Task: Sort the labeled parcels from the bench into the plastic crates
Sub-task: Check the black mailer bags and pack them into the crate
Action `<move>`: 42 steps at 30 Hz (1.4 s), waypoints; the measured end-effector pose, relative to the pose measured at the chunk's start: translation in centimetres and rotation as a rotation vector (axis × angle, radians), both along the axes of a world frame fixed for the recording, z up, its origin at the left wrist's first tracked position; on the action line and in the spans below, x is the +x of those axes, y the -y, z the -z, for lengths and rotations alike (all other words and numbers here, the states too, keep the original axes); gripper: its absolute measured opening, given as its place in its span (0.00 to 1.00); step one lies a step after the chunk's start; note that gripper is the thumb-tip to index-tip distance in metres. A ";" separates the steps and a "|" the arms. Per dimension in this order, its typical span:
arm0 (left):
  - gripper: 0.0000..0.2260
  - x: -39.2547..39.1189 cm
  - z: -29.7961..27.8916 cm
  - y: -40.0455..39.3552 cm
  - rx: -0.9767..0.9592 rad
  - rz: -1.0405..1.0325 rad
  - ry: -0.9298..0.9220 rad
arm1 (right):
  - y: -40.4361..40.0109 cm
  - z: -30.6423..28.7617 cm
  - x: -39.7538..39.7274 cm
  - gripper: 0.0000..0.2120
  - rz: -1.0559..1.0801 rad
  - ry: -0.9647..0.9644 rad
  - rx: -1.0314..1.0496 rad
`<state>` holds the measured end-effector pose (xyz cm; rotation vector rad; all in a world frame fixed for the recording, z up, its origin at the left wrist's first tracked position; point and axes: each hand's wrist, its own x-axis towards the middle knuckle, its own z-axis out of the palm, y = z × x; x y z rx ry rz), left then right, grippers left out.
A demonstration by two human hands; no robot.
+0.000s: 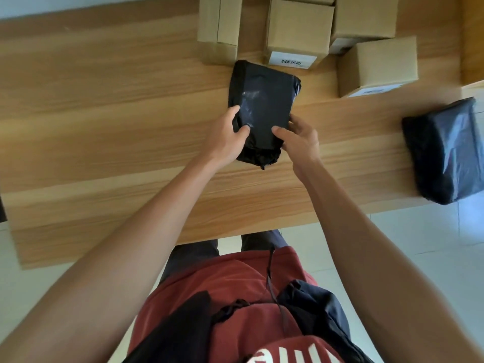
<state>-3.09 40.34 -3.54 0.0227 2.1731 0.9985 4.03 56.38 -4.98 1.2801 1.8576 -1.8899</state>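
Observation:
A black plastic-wrapped parcel (pixel 264 103) lies on the wooden bench (pixel 104 113) in front of me. My left hand (pixel 225 137) grips its near left edge, thumb on top. My right hand (pixel 301 138) holds the near right edge, thumb on the wrap and fingers along the side. No label shows on the parcel's upper face. A second dark plastic parcel (pixel 445 150) sits at the bench's right end, near the front edge. No plastic crate is in view.
Several cardboard boxes stand along the back of the bench: a tall box (pixel 220 24), a box with a barcode label (pixel 298 30), another behind it (pixel 366 17) and one at the right (pixel 377 65). Pale tiled floor (pixel 392 244) lies below the bench edge.

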 end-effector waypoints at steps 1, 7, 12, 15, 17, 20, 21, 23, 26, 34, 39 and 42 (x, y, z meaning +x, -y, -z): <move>0.27 0.2 -0.4 0.1 0.007 -0.009 -0.019 | 0.1 -0.5 0.2 0.18 -0.009 -0.018 0.021; 0.30 1.3 -3.3 1.3 0.039 -0.049 -0.211 | 1.8 -4.3 0.4 0.24 0.032 -0.181 0.026; 0.31 2.4 -5.8 2.6 0.133 -0.158 -0.311 | 3.2 -7.8 0.3 0.23 0.068 -0.337 0.005; 0.28 2.9 -7.0 3.1 0.204 -0.223 -0.328 | 3.6 -9.1 0.1 0.29 0.102 -0.373 -0.150; 0.26 3.3 -7.7 3.5 0.249 -0.243 -0.336 | 3.5 -9.7 0.1 0.28 0.062 -0.397 -0.283; 0.25 3.8 -8.5 3.9 0.249 -0.250 -0.378 | 3.5 -10.9 0.3 0.27 0.014 -0.434 -0.367; 0.27 4.0 -8.6 4.0 0.222 -0.259 -0.416 | 3.7 -11.3 0.4 0.27 0.017 -0.451 -0.371; 0.32 4.4 -9.0 4.1 0.138 -0.285 -0.489 | 4.3 -11.7 0.4 0.27 0.010 -0.486 -0.336; 0.28 4.4 -9.1 4.2 0.120 -0.262 -0.536 | 5.5 -12.2 0.4 0.26 -0.027 -0.524 -0.243; 0.16 4.5 -11.9 4.4 0.429 -0.416 -0.280 | 7.0 -13.9 0.2 0.17 -0.204 -0.507 -0.172; 0.20 3.6 -11.8 4.9 0.384 -0.607 -0.234 | 6.3 -14.4 -0.6 0.17 -0.303 -0.470 -0.217; 0.21 3.4 -11.9 5.3 0.406 -0.660 -0.235 | 5.5 -14.4 -1.1 0.17 -0.341 -0.473 -0.248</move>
